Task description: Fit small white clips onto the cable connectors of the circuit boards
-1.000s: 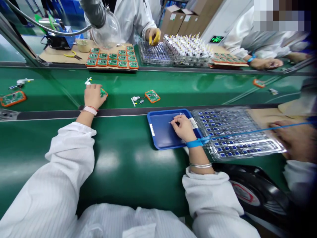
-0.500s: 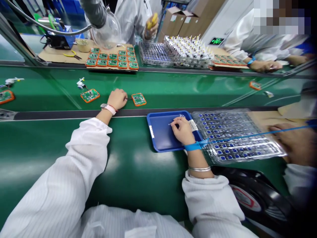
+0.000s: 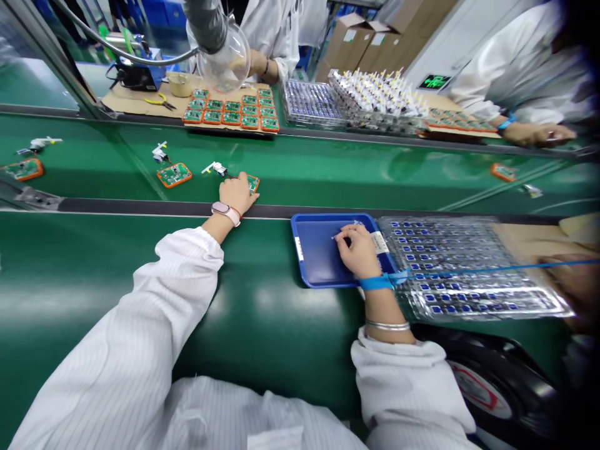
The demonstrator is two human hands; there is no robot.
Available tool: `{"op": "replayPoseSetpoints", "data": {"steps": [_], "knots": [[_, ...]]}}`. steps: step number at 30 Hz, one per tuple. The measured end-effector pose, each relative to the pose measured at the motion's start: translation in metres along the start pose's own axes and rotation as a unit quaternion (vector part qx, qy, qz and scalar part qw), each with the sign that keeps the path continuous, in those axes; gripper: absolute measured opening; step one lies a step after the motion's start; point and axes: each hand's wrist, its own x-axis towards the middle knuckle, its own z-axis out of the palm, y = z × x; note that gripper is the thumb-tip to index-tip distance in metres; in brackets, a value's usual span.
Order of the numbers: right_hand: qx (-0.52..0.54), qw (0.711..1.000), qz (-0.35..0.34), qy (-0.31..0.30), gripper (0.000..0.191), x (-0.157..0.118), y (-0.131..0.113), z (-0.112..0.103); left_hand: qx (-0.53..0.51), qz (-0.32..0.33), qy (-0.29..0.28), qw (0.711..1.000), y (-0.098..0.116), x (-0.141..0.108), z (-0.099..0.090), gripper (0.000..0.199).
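My left hand (image 3: 237, 192) is over the green belt (image 3: 300, 165). Its thumb and fingers close around the near left side of an orange-edged circuit board (image 3: 254, 182), hiding part of it. A small white part with a dark lead (image 3: 217, 169) lies just beyond that hand. Above the blue tray (image 3: 316, 265), my right hand (image 3: 359, 251) has thumb and forefinger pinched together. A tiny pale tip shows at the pinch, too small to name. Small pale pieces (image 3: 357, 223) lie by the tray's far edge, partly behind the fingers.
Right of the tray lies a clear plastic tray with blue parts (image 3: 450, 269). Another circuit board (image 3: 174, 175) sits on the belt to the left. Across the belt are rows of boards (image 3: 232, 112), pliers (image 3: 160, 101) and co-workers' arms (image 3: 534, 132). A black reel-like object (image 3: 506, 381) stands at lower right.
My left hand has moved off the white part, which now shows, and onto the circuit board. My right hand stays pinched over the blue tray. The whole view has shifted slightly.
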Motion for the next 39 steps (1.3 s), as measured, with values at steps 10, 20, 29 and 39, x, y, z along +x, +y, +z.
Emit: {"op": "replayPoseSetpoints", "data": {"steps": [10,20,29,39], "knots": [[0.084,0.996,-0.008,0.015,0.011,-0.006,-0.056,-0.017,-0.203,0.172,0.046,0.963,-0.057,-0.045,-0.014,0.057],[0.279,0.950,0.000,-0.142,0.010,-0.057,-0.169,0.012,-0.220,0.362,-0.115,0.898,-0.053,-0.165,-0.020,0.047],[0.277,0.945,-0.009,-0.172,0.007,-0.057,-0.167,0.022,-0.382,0.268,-0.090,0.880,-0.033,-0.161,-0.016,0.014],[0.263,0.944,0.024,-0.198,0.011,-0.054,-0.166,0.028,-0.394,0.195,-0.131,0.888,-0.025,-0.155,-0.014,0.012]]}}
